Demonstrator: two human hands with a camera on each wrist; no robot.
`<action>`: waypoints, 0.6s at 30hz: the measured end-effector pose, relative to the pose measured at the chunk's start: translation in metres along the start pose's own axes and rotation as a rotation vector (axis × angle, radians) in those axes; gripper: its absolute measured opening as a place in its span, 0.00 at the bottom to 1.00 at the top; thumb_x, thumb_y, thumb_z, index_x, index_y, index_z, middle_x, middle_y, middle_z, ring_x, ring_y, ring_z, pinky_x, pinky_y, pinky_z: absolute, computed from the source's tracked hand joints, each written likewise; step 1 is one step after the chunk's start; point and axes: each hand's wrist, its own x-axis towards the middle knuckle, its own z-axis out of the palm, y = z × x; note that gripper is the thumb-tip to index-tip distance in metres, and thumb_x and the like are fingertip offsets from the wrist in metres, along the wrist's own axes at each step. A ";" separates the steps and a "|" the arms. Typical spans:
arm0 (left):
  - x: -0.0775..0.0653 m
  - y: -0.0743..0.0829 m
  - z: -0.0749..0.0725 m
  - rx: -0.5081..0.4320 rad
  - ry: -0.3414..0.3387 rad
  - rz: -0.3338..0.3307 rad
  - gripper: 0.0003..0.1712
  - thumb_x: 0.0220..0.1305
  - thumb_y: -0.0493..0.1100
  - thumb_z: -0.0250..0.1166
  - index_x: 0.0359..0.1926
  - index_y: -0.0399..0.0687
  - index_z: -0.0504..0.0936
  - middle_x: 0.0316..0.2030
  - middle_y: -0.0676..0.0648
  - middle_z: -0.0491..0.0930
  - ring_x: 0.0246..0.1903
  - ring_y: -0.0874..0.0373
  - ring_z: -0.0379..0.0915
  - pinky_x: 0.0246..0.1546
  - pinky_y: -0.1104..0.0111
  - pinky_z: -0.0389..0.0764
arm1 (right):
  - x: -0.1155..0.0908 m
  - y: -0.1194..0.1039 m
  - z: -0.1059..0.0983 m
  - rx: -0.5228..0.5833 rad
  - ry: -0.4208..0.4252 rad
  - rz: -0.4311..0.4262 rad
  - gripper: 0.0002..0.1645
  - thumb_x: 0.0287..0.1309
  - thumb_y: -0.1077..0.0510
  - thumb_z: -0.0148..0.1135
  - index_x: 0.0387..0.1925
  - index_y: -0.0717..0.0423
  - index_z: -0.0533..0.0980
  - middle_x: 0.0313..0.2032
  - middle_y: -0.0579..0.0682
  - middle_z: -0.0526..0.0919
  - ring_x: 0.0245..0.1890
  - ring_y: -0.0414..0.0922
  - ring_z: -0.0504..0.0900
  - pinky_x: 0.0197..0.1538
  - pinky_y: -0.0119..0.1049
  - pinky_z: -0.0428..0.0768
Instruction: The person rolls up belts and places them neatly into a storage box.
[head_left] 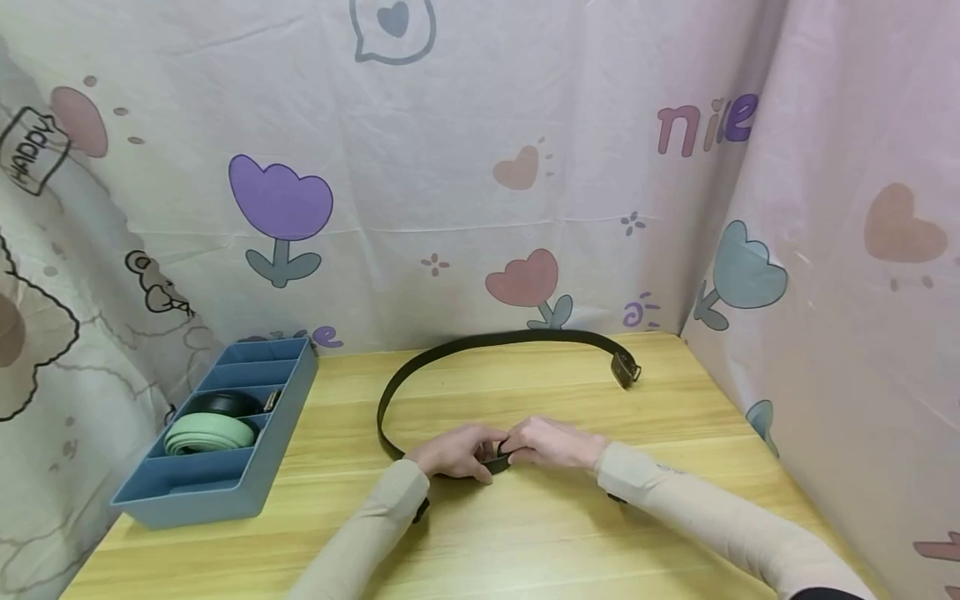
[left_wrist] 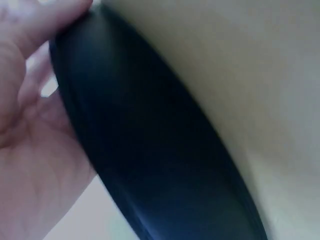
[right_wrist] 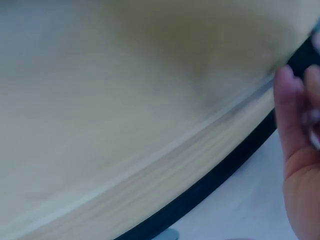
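A black belt [head_left: 495,338] curves in a wide arc over the wooden table, standing on its edge. Its buckle [head_left: 625,369] lies at the far right end. Near the other end, my left hand [head_left: 459,451] holds the strap between thumb and fingers. Close beside it, my right hand [head_left: 551,442] pinches the tip, which looks bent into a small loop. In the left wrist view the dark strap [left_wrist: 150,120] runs past the palm, large and blurred. The right wrist view shows the belt's arc [right_wrist: 200,195] passing behind the fingers, whose tips are partly cut off.
A blue-grey divided box [head_left: 281,450] stands on the table's left side. In its compartments sit a rolled green belt [head_left: 210,433] and a rolled black belt [head_left: 225,405] with a metal buckle. A patterned cloth [head_left: 420,150] hangs behind the table [head_left: 600,550] and along its sides.
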 end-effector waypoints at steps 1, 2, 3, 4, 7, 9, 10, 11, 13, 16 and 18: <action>0.000 -0.001 -0.001 -0.031 -0.015 -0.005 0.23 0.51 0.32 0.74 0.49 0.53 0.82 0.31 0.52 0.81 0.32 0.64 0.73 0.36 0.73 0.74 | -0.001 0.004 -0.001 0.004 -0.009 -0.030 0.05 0.64 0.58 0.61 0.38 0.48 0.82 0.37 0.39 0.86 0.39 0.31 0.81 0.47 0.19 0.75; 0.001 -0.002 -0.002 -0.058 -0.023 -0.012 0.24 0.51 0.32 0.74 0.50 0.53 0.82 0.32 0.52 0.82 0.32 0.63 0.75 0.36 0.72 0.75 | -0.002 0.007 -0.001 -0.001 -0.013 -0.057 0.05 0.64 0.58 0.61 0.39 0.48 0.82 0.37 0.39 0.86 0.40 0.31 0.81 0.48 0.19 0.75; 0.002 -0.003 -0.003 -0.068 -0.022 -0.016 0.24 0.51 0.32 0.74 0.50 0.54 0.83 0.32 0.52 0.82 0.32 0.64 0.75 0.37 0.72 0.76 | -0.003 0.009 -0.003 -0.001 -0.017 -0.077 0.06 0.65 0.57 0.61 0.41 0.48 0.83 0.39 0.39 0.86 0.41 0.31 0.81 0.49 0.19 0.75; 0.003 -0.004 -0.004 -0.074 -0.018 -0.019 0.23 0.50 0.32 0.75 0.48 0.54 0.84 0.32 0.53 0.83 0.32 0.65 0.76 0.37 0.73 0.76 | -0.003 0.010 -0.003 0.002 -0.021 -0.089 0.07 0.65 0.57 0.61 0.42 0.48 0.83 0.40 0.39 0.86 0.42 0.31 0.81 0.50 0.19 0.75; 0.006 -0.003 -0.004 -0.082 0.010 -0.026 0.20 0.50 0.33 0.75 0.44 0.54 0.87 0.32 0.55 0.85 0.31 0.68 0.76 0.37 0.75 0.77 | -0.004 0.011 -0.006 0.009 -0.039 -0.088 0.10 0.65 0.57 0.61 0.45 0.48 0.83 0.43 0.41 0.86 0.44 0.31 0.82 0.52 0.21 0.75; 0.008 -0.002 -0.002 -0.066 0.039 -0.028 0.17 0.49 0.34 0.76 0.41 0.54 0.88 0.32 0.57 0.85 0.30 0.69 0.76 0.35 0.76 0.77 | -0.004 0.009 -0.008 0.008 -0.061 -0.054 0.11 0.65 0.57 0.61 0.47 0.48 0.83 0.43 0.41 0.86 0.44 0.32 0.82 0.52 0.22 0.76; 0.008 -0.002 -0.002 -0.059 0.052 -0.031 0.15 0.48 0.34 0.76 0.38 0.54 0.88 0.31 0.57 0.85 0.29 0.70 0.76 0.34 0.76 0.77 | -0.003 0.007 -0.008 0.007 -0.076 -0.028 0.11 0.65 0.57 0.61 0.47 0.48 0.83 0.43 0.41 0.86 0.44 0.32 0.82 0.51 0.22 0.76; 0.008 -0.001 -0.001 -0.050 0.065 -0.034 0.14 0.48 0.34 0.77 0.36 0.54 0.88 0.29 0.57 0.85 0.28 0.70 0.75 0.33 0.76 0.76 | -0.003 0.005 -0.008 0.003 -0.091 0.003 0.10 0.64 0.57 0.61 0.45 0.47 0.83 0.42 0.40 0.86 0.41 0.31 0.81 0.49 0.21 0.76; 0.008 0.001 0.001 -0.021 0.094 -0.038 0.12 0.46 0.35 0.77 0.31 0.54 0.87 0.25 0.58 0.83 0.25 0.71 0.72 0.30 0.76 0.74 | -0.001 -0.003 -0.007 0.015 -0.115 0.093 0.07 0.64 0.57 0.62 0.42 0.47 0.83 0.36 0.39 0.85 0.34 0.29 0.80 0.42 0.20 0.77; 0.007 0.005 0.002 0.017 0.129 -0.052 0.11 0.44 0.35 0.78 0.27 0.54 0.85 0.20 0.59 0.79 0.22 0.71 0.68 0.27 0.77 0.70 | 0.003 -0.017 -0.004 0.056 -0.092 0.217 0.05 0.64 0.59 0.61 0.35 0.47 0.83 0.25 0.36 0.80 0.22 0.27 0.72 0.28 0.20 0.73; 0.006 0.006 0.003 0.025 0.148 -0.064 0.11 0.44 0.36 0.78 0.28 0.54 0.86 0.20 0.60 0.79 0.22 0.71 0.67 0.26 0.77 0.70 | 0.004 -0.023 -0.003 0.085 -0.046 0.250 0.06 0.63 0.60 0.62 0.33 0.48 0.83 0.23 0.37 0.80 0.19 0.27 0.69 0.24 0.21 0.70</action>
